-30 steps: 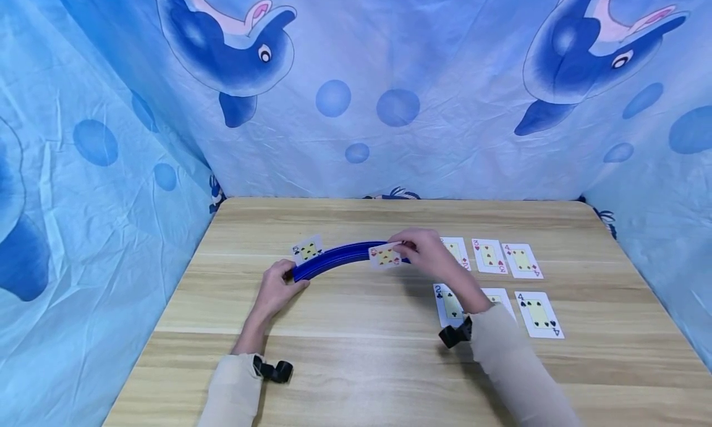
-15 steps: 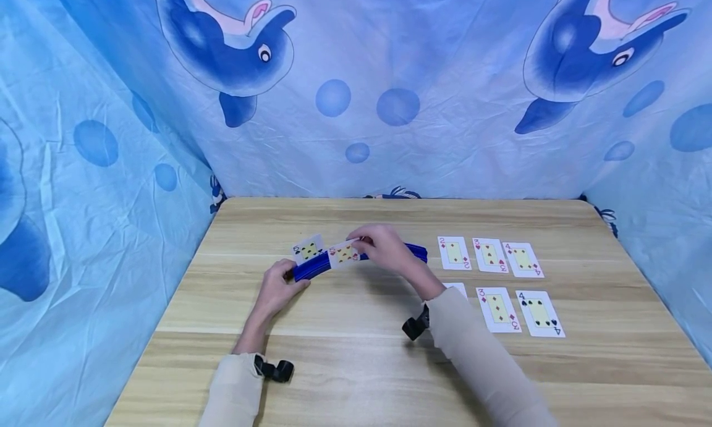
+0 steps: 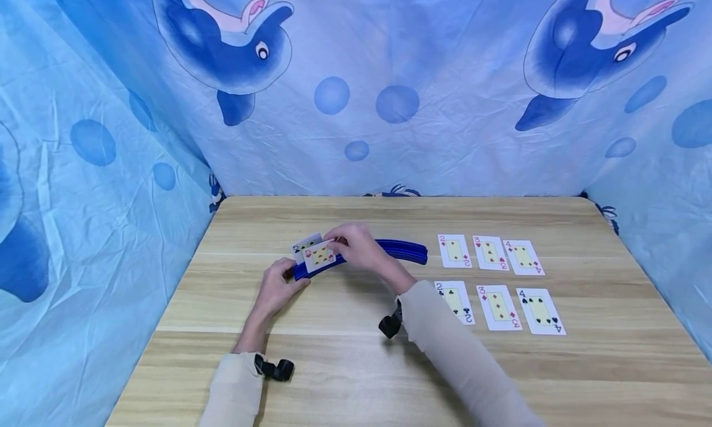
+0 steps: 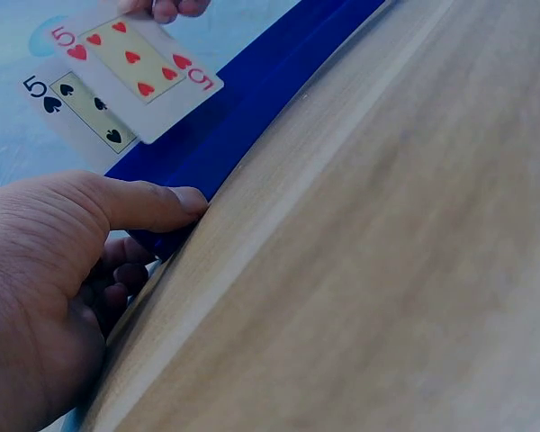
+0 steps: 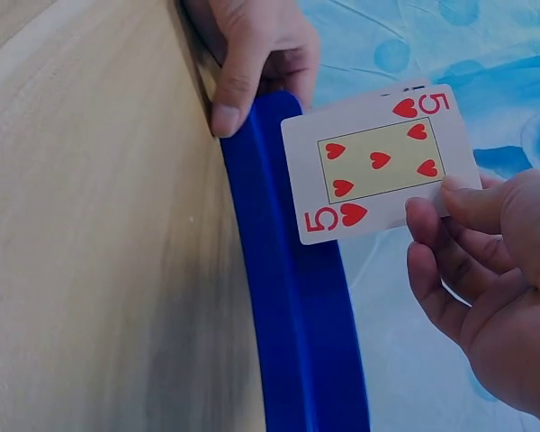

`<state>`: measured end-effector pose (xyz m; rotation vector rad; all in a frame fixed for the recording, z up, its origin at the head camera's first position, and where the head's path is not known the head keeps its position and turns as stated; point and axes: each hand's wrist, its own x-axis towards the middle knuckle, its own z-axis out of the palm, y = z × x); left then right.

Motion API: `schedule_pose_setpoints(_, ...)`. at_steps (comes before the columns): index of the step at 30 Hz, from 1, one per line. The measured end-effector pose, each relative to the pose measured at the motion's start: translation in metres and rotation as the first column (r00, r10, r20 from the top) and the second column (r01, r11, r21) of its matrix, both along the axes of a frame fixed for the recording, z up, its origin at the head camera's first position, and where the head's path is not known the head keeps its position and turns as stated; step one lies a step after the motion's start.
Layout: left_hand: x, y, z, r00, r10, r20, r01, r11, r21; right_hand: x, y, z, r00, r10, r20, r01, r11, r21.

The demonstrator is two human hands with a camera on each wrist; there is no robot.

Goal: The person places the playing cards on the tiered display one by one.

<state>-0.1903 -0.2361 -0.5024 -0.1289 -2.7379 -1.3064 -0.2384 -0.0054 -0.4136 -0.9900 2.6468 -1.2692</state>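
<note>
A curved blue card holder (image 3: 403, 250) lies on the table, and my left hand (image 3: 274, 289) grips its left end between thumb and fingers. Standing at that end is the five of spades (image 4: 76, 112), partly covered from the front. My right hand (image 3: 358, 246) pinches the five of hearts (image 5: 378, 162) by its right edge, thumb on the face. This card overlaps the five of spades and the holder's left part in the head view. In the right wrist view its lower edge comes right over the holder's groove.
To the right, face-up cards lie in two rows. The back row has the two of diamonds (image 3: 455, 251), three of hearts (image 3: 490, 253) and four of diamonds (image 3: 523, 258). In front lie the two of clubs (image 3: 454, 302), three of diamonds (image 3: 499, 308) and four of spades (image 3: 541, 311).
My right hand has carried the five of hearts leftward along the holder, until it overlaps the five of spades. The left hand has kept its grip in place.
</note>
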Motion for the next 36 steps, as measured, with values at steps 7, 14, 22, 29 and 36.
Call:
schedule_pose_setpoints(7,0.0,-0.001,0.0,1.0,-0.009,-0.027,0.01,1.0,0.004,-0.001,-0.008,-0.008,1.0,0.019,-0.015,-0.019,1.0,-0.012)
schedule_pose_setpoints(14,0.0,-0.001,0.0,1.0,-0.008,-0.011,0.008,1.0,-0.001,0.0,-0.014,-0.014,0.999,0.022,-0.033,-0.022,1.0,-0.002)
schedule_pose_setpoints(22,0.0,-0.002,-0.001,1.0,-0.004,-0.028,0.004,1.0,0.009,0.002,-0.019,-0.013,0.998,0.032,-0.053,-0.032,0.999,0.004)
schedule_pose_setpoints(29,-0.001,-0.002,0.0,1.0,-0.009,-0.01,0.009,1.0,0.013,0.001,-0.019,-0.015,0.993,0.054,-0.106,-0.05,0.998,0.044)
schedule_pose_setpoints(36,-0.001,-0.001,0.0,1.0,-0.015,0.003,0.015,1.0,0.02,0.001,-0.021,-0.02,0.995,0.061,-0.074,-0.055,0.995,0.084)
